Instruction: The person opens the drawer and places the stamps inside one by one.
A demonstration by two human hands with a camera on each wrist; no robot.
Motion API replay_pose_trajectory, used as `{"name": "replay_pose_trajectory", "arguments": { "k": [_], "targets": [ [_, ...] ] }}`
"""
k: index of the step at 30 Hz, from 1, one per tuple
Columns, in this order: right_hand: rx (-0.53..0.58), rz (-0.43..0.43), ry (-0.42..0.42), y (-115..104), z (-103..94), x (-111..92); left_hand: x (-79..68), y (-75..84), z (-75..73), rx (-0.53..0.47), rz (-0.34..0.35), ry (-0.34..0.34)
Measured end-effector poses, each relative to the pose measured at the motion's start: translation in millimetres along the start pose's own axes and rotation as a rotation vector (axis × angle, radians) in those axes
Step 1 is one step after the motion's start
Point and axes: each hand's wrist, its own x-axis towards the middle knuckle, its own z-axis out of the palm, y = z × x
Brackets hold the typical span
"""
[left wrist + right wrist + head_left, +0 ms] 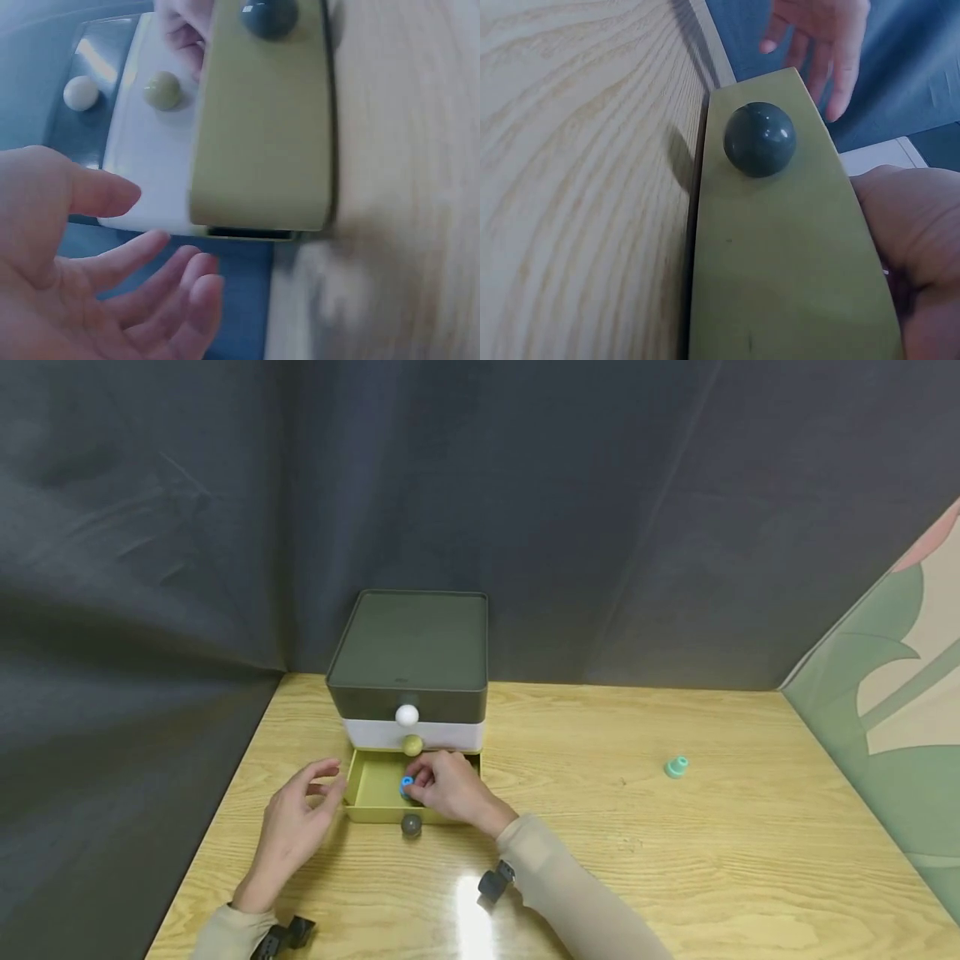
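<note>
In the head view my right hand (455, 787) reaches over the pulled-out olive bottom drawer (375, 815). Its thumb and fingers pinch a small blue piece (407, 787), round with a hole in its top, just over or on the drawer floor; contact with the floor cannot be judged. My left hand (291, 822) hovers just left of the drawer, fingers spread and loosely bent, holding nothing. The left wrist view shows that hand (127, 277) palm-up near the drawer's corner. In the right wrist view the drawer front hides most of my right hand's fingers and the piece.
Above the drawer stand a white tier (375, 733) with an olive knob (412, 745) and a dark top tier (408, 647) with a white knob (407, 716). A dark knob (411, 826) juts from the drawer front. A teal stepped piece (677, 767) sits rightward on the wooden table (600, 860).
</note>
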Motion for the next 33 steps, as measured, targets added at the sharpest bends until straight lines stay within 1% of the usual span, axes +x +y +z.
{"name": "replay_pose_trajectory", "arguments": {
  "k": [3,5,8,12,16,20,23,26,29,33],
  "targets": [
    [-0.007,0.002,-0.003,-0.1,0.0,0.1,1.0,-6.3,4.0,0.006,-0.018,-0.066],
    [-0.010,0.002,-0.003,0.1,-0.7,-0.4,2.2,-8.2,6.0,0.015,-0.031,-0.094],
    [0.004,-0.005,-0.003,-0.6,-2.9,-1.8,3.1,-9.9,7.6,0.025,-0.049,-0.118],
    [0.043,-0.017,-0.006,-3.6,-9.0,-6.1,3.4,-12.1,8.6,0.039,-0.066,-0.131],
    [0.056,-0.041,0.017,-5.6,-17.5,-12.8,3.1,-13.6,8.6,0.041,-0.074,-0.135],
    [0.060,-0.090,0.069,-5.5,-25.8,-20.4,3.4,-13.8,7.7,0.040,-0.073,-0.136],
    [0.070,-0.126,0.117,-3.4,-30.3,-27.2,3.4,-14.3,6.8,0.043,-0.072,-0.123],
    [0.097,-0.141,0.169,-0.2,-36.3,-34.3,3.9,-14.6,7.8,0.038,-0.085,-0.094],
    [0.138,-0.123,0.208,2.0,-42.6,-40.1,4.0,-15.0,7.2,0.033,-0.104,-0.064],
    [0.185,-0.074,0.232,4.5,-48.7,-48.2,3.6,-17.4,4.0,0.053,-0.106,-0.044]
  ]
}}
